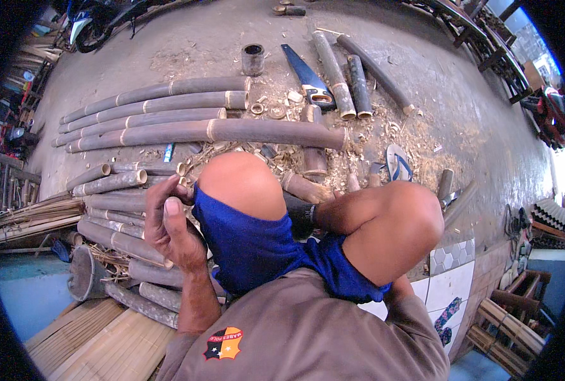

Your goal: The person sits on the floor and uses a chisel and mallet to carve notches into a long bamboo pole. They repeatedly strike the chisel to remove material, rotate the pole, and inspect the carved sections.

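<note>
My left hand (176,228) is raised beside my left knee, thumb up and apart from the loosely bent fingers, with nothing visible in it. My right forearm (398,291) passes behind my right thigh, which hides the hand. Beyond my knees, a long brown bamboo pole (263,132) lies across a short bamboo block (314,162). Several more bamboo poles (155,101) lie side by side behind it. A handsaw (305,73) with a dark blade rests on the floor past the long pole. Near my right knee is a flip-flop (397,160).
Cut bamboo lengths (120,238) are stacked at my left by a grey bucket (87,274) and split bamboo slats (104,343). Beyond the saw lie upright-pointing bamboo pieces (334,76) and a hollow bamboo stub (252,60). Wood shavings (416,143) litter the floor. A motorbike (95,25) stands far left.
</note>
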`<state>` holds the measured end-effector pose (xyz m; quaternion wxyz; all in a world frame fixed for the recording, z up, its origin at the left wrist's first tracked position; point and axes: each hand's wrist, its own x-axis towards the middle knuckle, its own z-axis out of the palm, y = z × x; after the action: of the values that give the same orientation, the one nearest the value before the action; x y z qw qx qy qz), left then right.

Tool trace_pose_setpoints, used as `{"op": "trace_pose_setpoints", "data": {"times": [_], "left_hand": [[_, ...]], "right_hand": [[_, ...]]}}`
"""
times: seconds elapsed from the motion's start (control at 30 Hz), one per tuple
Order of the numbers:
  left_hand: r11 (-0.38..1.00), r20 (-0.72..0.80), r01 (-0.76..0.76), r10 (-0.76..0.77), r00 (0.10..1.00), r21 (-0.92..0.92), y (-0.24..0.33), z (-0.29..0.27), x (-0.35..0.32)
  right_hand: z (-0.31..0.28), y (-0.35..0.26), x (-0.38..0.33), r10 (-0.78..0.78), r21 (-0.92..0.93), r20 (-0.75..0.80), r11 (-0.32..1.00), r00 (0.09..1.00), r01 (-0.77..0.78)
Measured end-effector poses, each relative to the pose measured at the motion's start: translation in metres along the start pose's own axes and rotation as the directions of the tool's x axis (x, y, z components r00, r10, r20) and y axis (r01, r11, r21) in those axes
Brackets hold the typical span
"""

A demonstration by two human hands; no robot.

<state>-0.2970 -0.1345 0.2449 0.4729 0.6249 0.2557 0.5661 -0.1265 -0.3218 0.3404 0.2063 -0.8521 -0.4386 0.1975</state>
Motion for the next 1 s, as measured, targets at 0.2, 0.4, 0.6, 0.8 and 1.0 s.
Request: {"op": "trace_pose_setpoints", "data": {"times": [0.2, 0.4, 0.6, 0.8, 1.0], "left_hand": [[0.994, 0.079, -0.001, -0.008, 0.997, 0.109, -0.006, -0.011, 0.009], [0.95, 0.113, 0.207, -0.238, 0.965, 0.234, -0.058, -0.019, 0.029], [0.85, 0.139, 0.465, -0.506, 0.851, 0.246, -0.133, -0.012, 0.036], [0.745, 0.259, 0.474, -0.629, 0.733, 0.47, -0.155, 0.01, 0.037], [0.811, 0.364, 0.376, -0.55, 0.752, 0.449, -0.112, 0.018, -0.007]], "right_hand": [[0.001, 0.004, -0.003, -0.058, 0.051, 0.029, 0.997, 0.998, 0.056], [-0.001, 0.019, -0.021, 0.0, 0.093, 0.082, 0.996, 0.997, -0.008], [0.015, 0.038, -0.018, -0.005, 0.156, 0.112, 0.988, 0.994, -0.012], [0.012, 0.063, -0.015, 0.033, 0.206, 0.064, 0.978, 0.997, -0.046], [0.007, 0.083, -0.019, 0.073, 0.252, -0.002, 0.965, 0.997, -0.07]]}}
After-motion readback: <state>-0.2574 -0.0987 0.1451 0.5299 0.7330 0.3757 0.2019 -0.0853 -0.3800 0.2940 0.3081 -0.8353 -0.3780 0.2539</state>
